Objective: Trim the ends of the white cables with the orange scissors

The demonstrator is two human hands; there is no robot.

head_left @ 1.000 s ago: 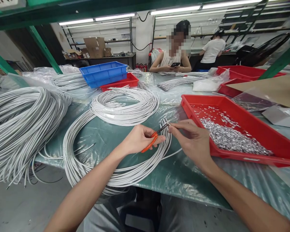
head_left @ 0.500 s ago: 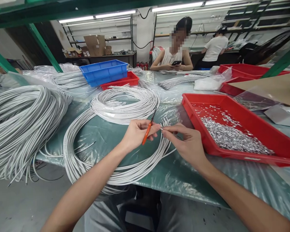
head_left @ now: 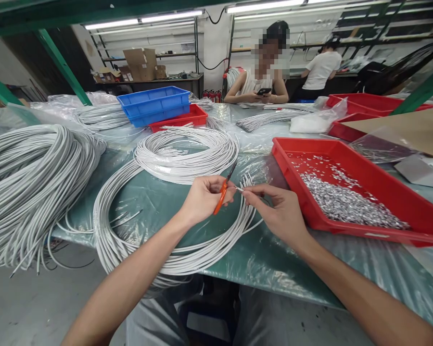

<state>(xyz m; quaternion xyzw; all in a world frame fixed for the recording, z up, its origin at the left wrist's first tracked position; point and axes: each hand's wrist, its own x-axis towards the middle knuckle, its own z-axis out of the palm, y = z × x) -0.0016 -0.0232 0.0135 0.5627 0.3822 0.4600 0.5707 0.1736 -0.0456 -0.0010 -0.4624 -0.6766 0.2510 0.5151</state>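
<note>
My left hand (head_left: 210, 198) is closed around a pair of small orange-handled scissors (head_left: 222, 196), whose dark blades point up and away. Its fingertips are close to the tip of a thin white cable end (head_left: 239, 189). That end is pinched between the thumb and forefinger of my right hand (head_left: 279, 214). Under both hands lies a large coil of white cable (head_left: 202, 259), its bunched cut ends (head_left: 247, 181) just behind my right fingers. Another coil of white cable (head_left: 187, 168) rests behind my left hand.
At right stands a red tray (head_left: 346, 234) with many small shiny metal pieces (head_left: 346, 202). A thick cable bundle (head_left: 32, 182) hangs over the table's left edge. Blue trays (head_left: 157, 108) sit at the back. Across the table, a person (head_left: 261, 89) holds a phone.
My fingertips have drawn slightly apart, so more of the cable end shows between them. The scissors have turned a little in my left hand, and their blades show more clearly.
</note>
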